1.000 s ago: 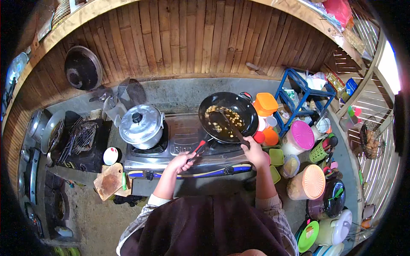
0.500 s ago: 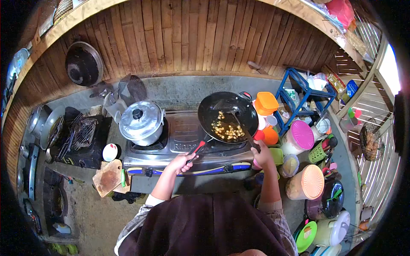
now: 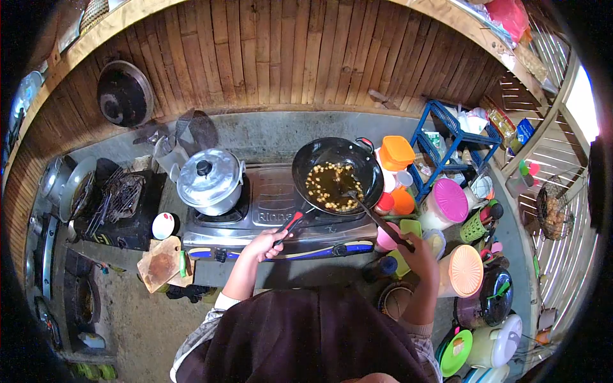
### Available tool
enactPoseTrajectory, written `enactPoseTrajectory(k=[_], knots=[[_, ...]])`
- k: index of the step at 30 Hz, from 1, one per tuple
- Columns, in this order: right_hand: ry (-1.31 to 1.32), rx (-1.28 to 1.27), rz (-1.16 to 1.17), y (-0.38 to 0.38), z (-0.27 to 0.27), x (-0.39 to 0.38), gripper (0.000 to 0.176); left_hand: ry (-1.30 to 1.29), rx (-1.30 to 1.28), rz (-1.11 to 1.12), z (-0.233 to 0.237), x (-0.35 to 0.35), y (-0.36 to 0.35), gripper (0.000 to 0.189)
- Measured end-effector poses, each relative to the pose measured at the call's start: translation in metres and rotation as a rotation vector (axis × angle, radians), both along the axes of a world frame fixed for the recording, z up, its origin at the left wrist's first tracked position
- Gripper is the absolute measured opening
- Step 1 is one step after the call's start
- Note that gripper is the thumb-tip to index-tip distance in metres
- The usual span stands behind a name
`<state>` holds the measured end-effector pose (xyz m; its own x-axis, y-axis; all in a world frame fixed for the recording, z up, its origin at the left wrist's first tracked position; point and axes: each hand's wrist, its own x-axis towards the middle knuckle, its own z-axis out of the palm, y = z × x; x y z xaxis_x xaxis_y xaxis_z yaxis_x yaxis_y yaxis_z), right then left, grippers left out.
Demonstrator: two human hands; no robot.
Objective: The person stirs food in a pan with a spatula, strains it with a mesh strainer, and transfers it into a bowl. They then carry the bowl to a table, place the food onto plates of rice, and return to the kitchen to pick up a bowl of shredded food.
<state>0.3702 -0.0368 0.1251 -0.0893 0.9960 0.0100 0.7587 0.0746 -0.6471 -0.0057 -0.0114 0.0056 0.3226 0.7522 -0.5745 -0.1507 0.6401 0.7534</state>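
On the right burner of the stove [image 3: 273, 198] sits a black wok [image 3: 308, 157], with small golden pieces of food [image 3: 317, 193] scattered in brownish oil. My left hand [image 3: 267, 245] is closed around the wok's red and black handle [image 3: 292, 223]. In my right hand [image 3: 418, 255] is the dark handle of a spatula [image 3: 381, 223]. Its blade rests among the pieces near the wok's front right side, partly under the oil. A lidded silver pot [image 3: 209, 185] stands on the left burner.
Right of the stove crowd plastic tubs, including an orange container [image 3: 397, 153] and a pink-lidded one [image 3: 449, 201], beside a blue rack [image 3: 440, 143]. A cutting board [image 3: 159, 265] with a green-handled knife [image 3: 182, 263] lies at front left. A grill [image 3: 121, 195] stands farther left.
My right hand has moved right and toward me, drawing the spatula to the wok's front right. The food pieces have spread into a ring. My left hand keeps its grip.
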Motion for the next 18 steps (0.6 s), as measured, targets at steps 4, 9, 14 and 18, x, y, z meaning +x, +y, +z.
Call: enactPoseTrajectory(k=[4,9,14,18], knots=[[-0.021,0.065,0.047,-0.010,0.006,0.008,0.029,-0.003,0.000,0.003,0.003,-0.002,-0.004,0.028],[-0.103,0.055,0.037,-0.018,0.009,0.014,0.028,0.021,0.000,0.029,0.006,-0.001,-0.008,0.028],[-0.153,0.059,0.027,-0.025,0.022,0.010,0.026,-0.008,0.005,0.029,0.001,-0.001,-0.008,0.028],[-0.177,0.081,-0.007,-0.032,0.036,0.010,0.028,0.015,0.015,0.014,-0.001,-0.002,-0.007,0.028]])
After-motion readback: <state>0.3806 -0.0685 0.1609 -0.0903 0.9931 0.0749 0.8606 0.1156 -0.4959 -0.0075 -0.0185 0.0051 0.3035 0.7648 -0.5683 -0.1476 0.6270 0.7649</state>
